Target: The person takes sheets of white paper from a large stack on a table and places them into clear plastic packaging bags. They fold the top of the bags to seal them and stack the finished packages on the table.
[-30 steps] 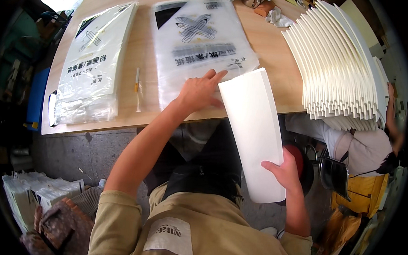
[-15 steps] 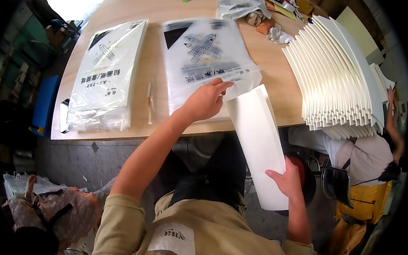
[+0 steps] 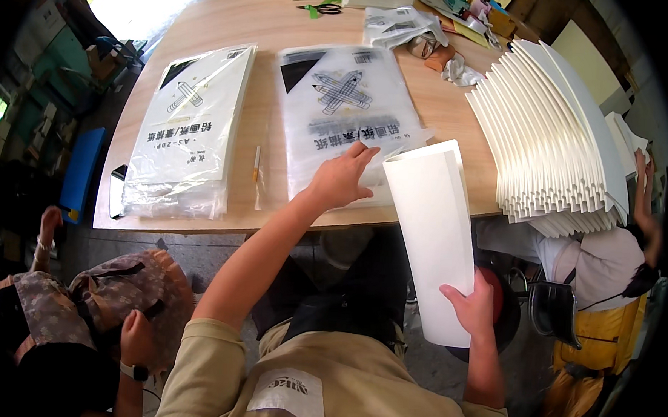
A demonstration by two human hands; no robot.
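My right hand (image 3: 471, 308) grips the near edge of a sheaf of white paper sheets (image 3: 431, 229), which tilts up and away toward the table edge. My left hand (image 3: 341, 179) lies flat with fingers spread on a clear plastic pack of paper (image 3: 344, 118) printed with crossed pencils, just left of the sheaf's far corner. A second, fuller pack of the same kind (image 3: 191, 133) lies further left on the wooden table (image 3: 283, 25). A thin pencil-like stick (image 3: 256, 164) rests between the two packs.
A fanned stack of white sheets (image 3: 548, 152) fills the table's right side. Scissors (image 3: 322, 8), crumpled plastic (image 3: 400, 27) and small clutter sit at the far edge. One person crouches at lower left (image 3: 109, 310); another in yellow stands at right (image 3: 609, 283).
The view has shifted so the table sits higher and more centred. My left hand has stayed on the plastic pack and my right hand keeps its hold on the sheaf. A crouching person has come into view at lower left.
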